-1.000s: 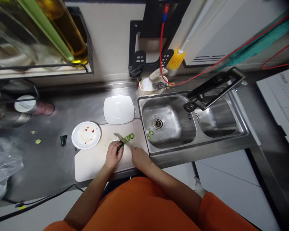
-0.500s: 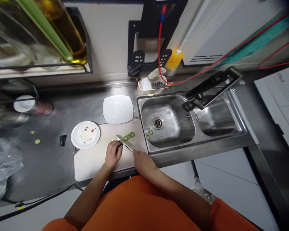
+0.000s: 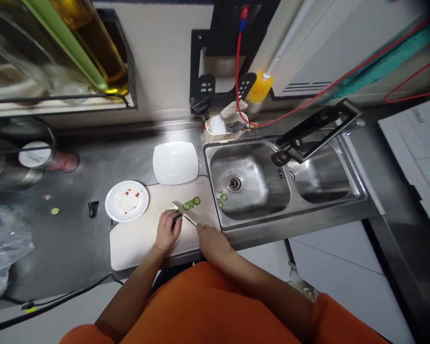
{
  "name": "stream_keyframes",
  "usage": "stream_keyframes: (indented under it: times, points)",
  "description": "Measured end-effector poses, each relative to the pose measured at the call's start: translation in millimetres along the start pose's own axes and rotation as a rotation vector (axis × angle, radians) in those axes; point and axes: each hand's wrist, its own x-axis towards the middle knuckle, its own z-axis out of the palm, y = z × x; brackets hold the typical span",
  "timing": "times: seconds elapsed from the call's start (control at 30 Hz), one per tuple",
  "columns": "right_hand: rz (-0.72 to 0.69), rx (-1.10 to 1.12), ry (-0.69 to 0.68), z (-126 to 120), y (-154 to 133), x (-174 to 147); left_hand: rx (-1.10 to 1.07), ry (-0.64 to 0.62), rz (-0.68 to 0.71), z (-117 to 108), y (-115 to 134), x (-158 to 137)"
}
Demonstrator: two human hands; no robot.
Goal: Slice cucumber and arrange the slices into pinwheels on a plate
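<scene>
On the white cutting board (image 3: pixel 136 246), my left hand (image 3: pixel 168 229) is closed on a dark green cucumber piece (image 3: pixel 177 220), mostly hidden under the fingers. My right hand (image 3: pixel 214 242) grips a knife (image 3: pixel 184 215) by its handle, and the blade lies against the cucumber's far end, by my left fingertips. Just beyond the blade, several cucumber slices (image 3: pixel 191 203) rest in an overlapping row. A round white plate (image 3: pixel 111 210) with red bits on it sits at the board's left corner. Behind the board stands an empty white square dish (image 3: pixel 175 162).
To the right is a double steel sink (image 3: pixel 251 215) with a few slices inside and a black faucet (image 3: pixel 301 138) over it. A cucumber end (image 3: pixel 92 209), a small slice (image 3: pixel 55 210) and a plastic bag (image 3: pixel 7 239) lie on the left counter. A sponge holder (image 3: pixel 222 136) stands behind.
The knife blade has tilted slightly and its tip has shifted a little, with my right hand moving marginally left. My left hand keeps its place on the cucumber.
</scene>
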Motion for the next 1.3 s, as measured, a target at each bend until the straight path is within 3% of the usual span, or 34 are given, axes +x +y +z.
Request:
stream_keyframes:
  times: [0.4, 0.73, 1.1, 1.3]
  points:
    - [-0.042, 0.035, 0.028, -5, -5, 13, -0.017, -0.008, -0.022, 0, 0, 1]
    - [-0.055, 0.061, 0.054, 7, -10, 37, -0.019, -0.002, -0.015, 0, 1, 1]
    - [0.017, 0.017, 0.026, 5, 6, 26, -0.012, 0.015, -0.004, 0, 0, -1]
    - [-0.015, 0.001, 0.036, 3, 3, 11, -0.012, 0.007, -0.024, 0, 0, -1]
